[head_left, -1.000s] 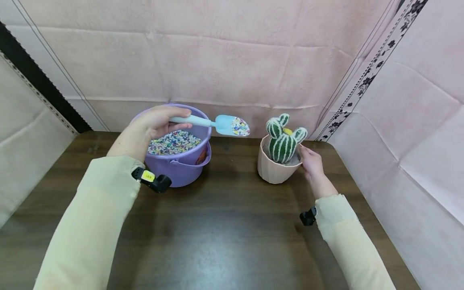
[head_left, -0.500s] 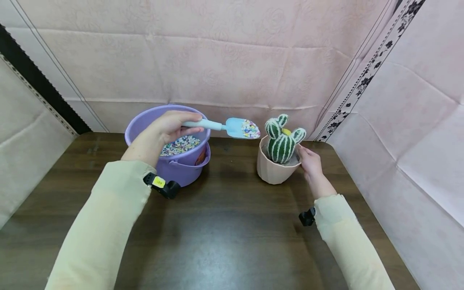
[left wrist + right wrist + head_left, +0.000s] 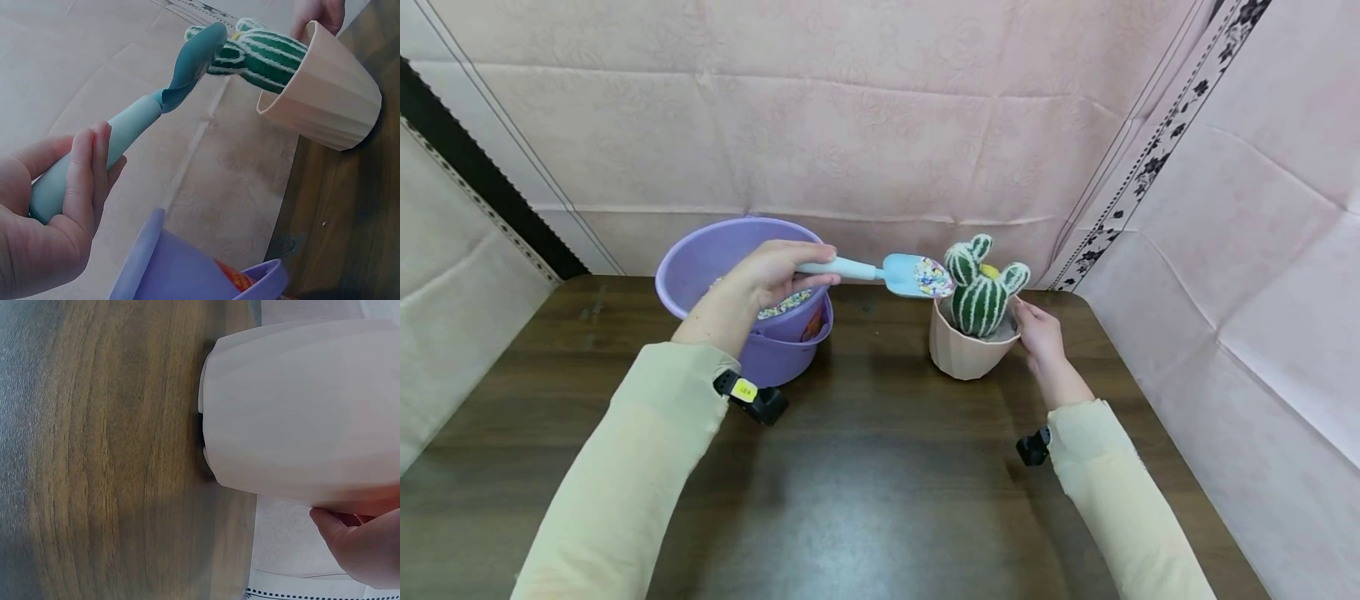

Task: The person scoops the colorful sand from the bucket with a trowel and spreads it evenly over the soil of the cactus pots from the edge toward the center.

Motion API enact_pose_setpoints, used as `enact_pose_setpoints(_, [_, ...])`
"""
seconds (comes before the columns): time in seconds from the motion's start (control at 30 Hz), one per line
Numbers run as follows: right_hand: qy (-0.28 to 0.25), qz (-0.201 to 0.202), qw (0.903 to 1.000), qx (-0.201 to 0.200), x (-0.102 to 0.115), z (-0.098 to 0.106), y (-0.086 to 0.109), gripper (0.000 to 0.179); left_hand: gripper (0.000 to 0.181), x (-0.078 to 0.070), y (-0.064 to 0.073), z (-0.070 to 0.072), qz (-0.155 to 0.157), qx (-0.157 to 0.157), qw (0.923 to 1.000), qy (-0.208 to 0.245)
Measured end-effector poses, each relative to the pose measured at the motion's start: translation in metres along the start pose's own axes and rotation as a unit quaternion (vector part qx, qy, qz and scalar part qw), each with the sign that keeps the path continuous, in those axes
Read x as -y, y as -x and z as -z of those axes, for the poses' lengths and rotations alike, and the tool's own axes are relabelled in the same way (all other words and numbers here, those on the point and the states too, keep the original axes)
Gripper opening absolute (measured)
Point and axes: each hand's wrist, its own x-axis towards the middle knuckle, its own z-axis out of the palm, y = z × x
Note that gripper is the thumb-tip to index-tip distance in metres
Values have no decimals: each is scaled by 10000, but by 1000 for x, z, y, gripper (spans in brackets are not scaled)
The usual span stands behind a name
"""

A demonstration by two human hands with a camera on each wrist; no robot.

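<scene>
In the head view my left hand (image 3: 763, 279) grips the handle of a light blue garden trowel (image 3: 904, 274), its blade bearing small multicoloured pebbles (image 3: 933, 277). The blade's tip overlaps the left edge of a green-and-white knitted cactus (image 3: 981, 307). That cactus stands in a pale pink flower pot (image 3: 962, 354) on the table. Fingers of my right hand (image 3: 1041, 335) hold the pot at its right rim; in the right wrist view the thumb (image 3: 334, 528) lies against the pot's side. The left wrist view shows the trowel blade (image 3: 195, 62) in front of the cactus.
A purple bucket (image 3: 778, 360) with more pebbles (image 3: 786, 306) stands at the back left, partly behind my left hand. Its handle (image 3: 820, 335) hangs down at the right. Pale patterned cloth (image 3: 865, 142) hangs behind the dark wooden table (image 3: 850, 483).
My left hand has carried the loaded trowel rightward from over the bucket, so the blade now reaches the pot's left side. The right hand and pot have stayed about where they were.
</scene>
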Motion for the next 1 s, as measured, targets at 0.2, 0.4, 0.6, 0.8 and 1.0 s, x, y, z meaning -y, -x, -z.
enact_pose_setpoints(0.2, [77, 10, 9999, -72, 1, -1, -1, 45, 16, 6, -2, -5, -29, -82, 10000, 23])
enact_pose_setpoints(0.4, [261, -39, 9996, -98, 3, 0, 1, 46, 41, 9, -2, -7, 37, -102, 9999, 53])
enact_pose_setpoints(0.6, [252, -59, 9996, -61, 4, 0, 1, 47, 45, 11, -2, -10, -11, -9, 10000, -38])
enact_pose_setpoints(0.8, [180, -79, 9998, -37, 3, 1, 0, 47, 44, 13, -2, -14, -30, 7, 9998, -208])
enact_pose_setpoints(1.0, [182, -95, 9998, -63, 2, 1, -1, 46, 42, 13, -2, -18, 25, -62, 9993, -381])
